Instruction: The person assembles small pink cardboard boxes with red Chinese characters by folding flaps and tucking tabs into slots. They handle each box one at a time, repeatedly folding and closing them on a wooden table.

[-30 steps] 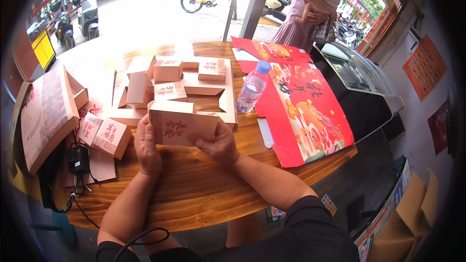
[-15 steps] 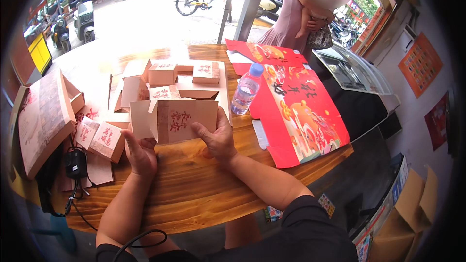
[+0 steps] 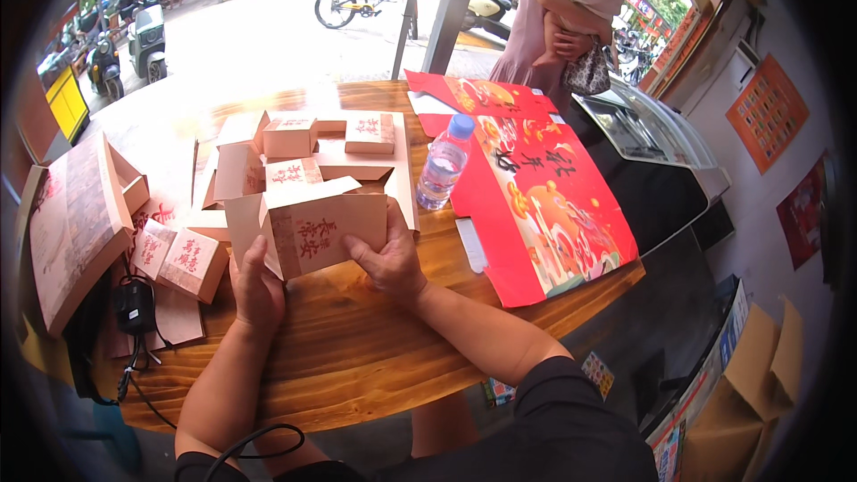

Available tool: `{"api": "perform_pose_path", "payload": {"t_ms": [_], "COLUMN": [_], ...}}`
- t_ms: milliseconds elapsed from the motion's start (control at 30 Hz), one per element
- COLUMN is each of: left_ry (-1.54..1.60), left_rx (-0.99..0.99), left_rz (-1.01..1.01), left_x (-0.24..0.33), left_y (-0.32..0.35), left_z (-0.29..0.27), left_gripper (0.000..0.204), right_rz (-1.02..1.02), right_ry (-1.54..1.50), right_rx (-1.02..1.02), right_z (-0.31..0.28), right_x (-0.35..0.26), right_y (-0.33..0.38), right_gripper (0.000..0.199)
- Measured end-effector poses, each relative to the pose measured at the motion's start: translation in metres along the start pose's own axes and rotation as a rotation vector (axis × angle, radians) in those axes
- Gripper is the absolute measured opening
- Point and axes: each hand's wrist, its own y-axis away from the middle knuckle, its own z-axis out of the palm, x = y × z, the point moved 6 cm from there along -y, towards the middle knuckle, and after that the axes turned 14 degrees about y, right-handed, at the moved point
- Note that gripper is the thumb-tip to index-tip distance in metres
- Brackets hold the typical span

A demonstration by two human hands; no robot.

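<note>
A pale pink cardboard box (image 3: 327,230), partly folded with its flaps standing out, is held above the table between my hands. Dark red lettering marks its front panel. My right hand (image 3: 391,255) grips its right end, the thumb pressed on the front and the other fingers behind. At the lower left, my left hand (image 3: 259,290) holds the side flap; the thumb points up and some fingers are hidden. Just beyond lies a shallow pink tray (image 3: 403,170) with several small boxes, one a closed box (image 3: 370,134). Two more small boxes (image 3: 194,263) rest left of my left hand.
A larger pink box (image 3: 76,232) leans at the left by a black adapter (image 3: 134,305) with cables. A water bottle (image 3: 444,163) stands beside a flat red printed carton (image 3: 558,205) on the wooden table (image 3: 357,357). Beyond the table stands a person (image 3: 536,18) carrying a child.
The box in my hands has tilted, its left end coming lower and its top flap showing more. My right hand has shifted slightly with it. The whole view has moved a little.
</note>
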Motion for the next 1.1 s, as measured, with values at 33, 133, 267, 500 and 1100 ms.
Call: {"api": "perform_pose_path", "payload": {"t_ms": [33, 133, 267, 500, 1100], "left_ry": [0.031, 0.147, 0.110, -0.512, -0.092], "left_rx": [-0.022, -0.036, -0.126, -0.028, -0.125], "left_rz": [-0.015, -0.087, -0.145, 0.061, 0.077], "left_x": [0.000, -0.006, -0.011, -0.004, -0.001], "left_y": [0.000, 0.000, 0.000, 0.004, -0.001], "left_z": [0.003, -0.003, -0.015, -0.004, -0.003], "left_gripper": [0.059, 0.062, 0.061, 0.046, 0.017], "right_rz": [0.010, 0.054, 0.154, 0.182, 0.138], "right_ry": [-0.006, -0.049, -0.140, -0.047, -0.074], "right_rx": [0.006, 0.048, 0.139, 0.062, -0.134], "right_z": [0.000, -0.004, -0.012, -0.002, 0.005], "right_x": [-0.002, -0.005, 0.008, 0.014, 0.008], "right_y": [0.000, -0.003, -0.006, -0.004, -0.004], "right_gripper": [0.037, 0.037, 0.037, 0.044, 0.031]}}
